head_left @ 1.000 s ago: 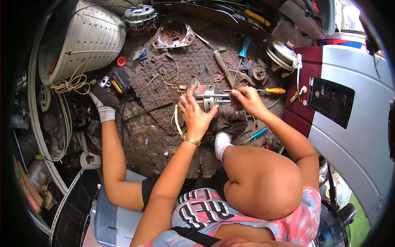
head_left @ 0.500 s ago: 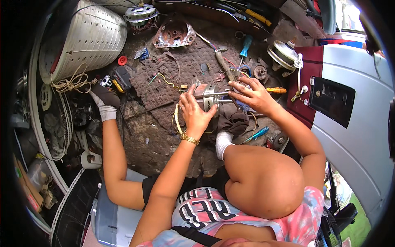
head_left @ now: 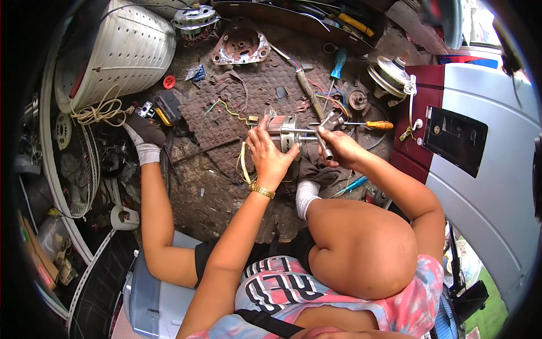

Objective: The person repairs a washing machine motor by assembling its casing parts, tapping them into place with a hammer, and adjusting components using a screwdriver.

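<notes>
My left hand [head_left: 269,150] grips a small electric motor [head_left: 288,125] lying on its side, thumb at the near edge and fingers over the far side. Its silver casing has long thin bolts sticking out to the right, and a reddish band shows at its left end. Closed in my right hand [head_left: 342,149] is a shiny metal socket wrench [head_left: 326,148] with more than one arm, held by the bolt ends. I cannot tell whether it touches them. Just beyond that hand lies an orange-handled screwdriver [head_left: 378,124]. A dark cloth [head_left: 316,169] is bunched below the motor.
A worn mat [head_left: 220,113] covers the floor, with loose wires on it. Farther off are a rusty motor housing [head_left: 241,50], a blue-handled screwdriver [head_left: 339,63] and a perforated white drum [head_left: 127,56]. A grey and maroon appliance body [head_left: 480,130] stands at the right.
My right hand has drawn back toward me from the motor's bolt ends and now holds the metal socket wrench. My left hand stays on the motor.
</notes>
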### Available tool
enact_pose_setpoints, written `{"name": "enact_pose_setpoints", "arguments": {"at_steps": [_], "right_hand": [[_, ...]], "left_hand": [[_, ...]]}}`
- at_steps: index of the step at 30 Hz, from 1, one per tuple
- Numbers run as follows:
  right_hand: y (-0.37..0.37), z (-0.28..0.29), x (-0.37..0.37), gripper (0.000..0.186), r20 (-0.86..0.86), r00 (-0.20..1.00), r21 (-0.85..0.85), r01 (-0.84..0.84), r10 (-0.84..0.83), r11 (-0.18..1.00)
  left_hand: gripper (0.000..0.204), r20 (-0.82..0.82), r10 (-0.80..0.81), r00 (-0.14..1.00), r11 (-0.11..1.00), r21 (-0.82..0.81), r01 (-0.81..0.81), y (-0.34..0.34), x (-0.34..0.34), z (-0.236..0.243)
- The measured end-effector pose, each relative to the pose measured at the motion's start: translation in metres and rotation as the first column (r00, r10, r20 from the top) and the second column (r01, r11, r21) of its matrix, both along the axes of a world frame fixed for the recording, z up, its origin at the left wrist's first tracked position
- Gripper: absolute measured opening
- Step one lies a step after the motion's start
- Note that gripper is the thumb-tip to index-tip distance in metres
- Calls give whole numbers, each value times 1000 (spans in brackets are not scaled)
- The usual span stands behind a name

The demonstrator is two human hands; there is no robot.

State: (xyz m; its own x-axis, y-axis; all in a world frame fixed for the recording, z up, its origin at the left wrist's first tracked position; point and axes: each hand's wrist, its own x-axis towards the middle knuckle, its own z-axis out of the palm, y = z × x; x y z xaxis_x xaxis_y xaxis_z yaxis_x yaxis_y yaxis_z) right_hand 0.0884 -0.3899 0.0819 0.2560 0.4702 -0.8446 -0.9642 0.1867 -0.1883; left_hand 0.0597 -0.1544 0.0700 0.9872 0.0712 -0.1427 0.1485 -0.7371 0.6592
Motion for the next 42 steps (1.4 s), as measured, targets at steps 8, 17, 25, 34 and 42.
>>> {"name": "enact_pose_setpoints", "arguments": {"at_steps": [8,17,25,34,42], "right_hand": [[-8,12,20,25,427,-422,-711,390,800,585],[-5,-14,1,58,-154,984,92,-75,89,993],[-8,15,9,28,529,-105,-759,384,842,525],[-8,-5,10,53,-239,968,158,-35,73,987],[-26,31,18,23,381,-293,-861,233,877,451]], "left_hand": [[102,26,-24,999,999,31,24,3,1,-1],[102,36,-14,999,1000,15,14,1,-5,-3],[103,10,0,1000,1000,5,0,5,-2,-5],[101,72,-18,997,999,30,15,1,-14,-7],[100,55,-37,998,999,23,36,2,-7,-5]]}}
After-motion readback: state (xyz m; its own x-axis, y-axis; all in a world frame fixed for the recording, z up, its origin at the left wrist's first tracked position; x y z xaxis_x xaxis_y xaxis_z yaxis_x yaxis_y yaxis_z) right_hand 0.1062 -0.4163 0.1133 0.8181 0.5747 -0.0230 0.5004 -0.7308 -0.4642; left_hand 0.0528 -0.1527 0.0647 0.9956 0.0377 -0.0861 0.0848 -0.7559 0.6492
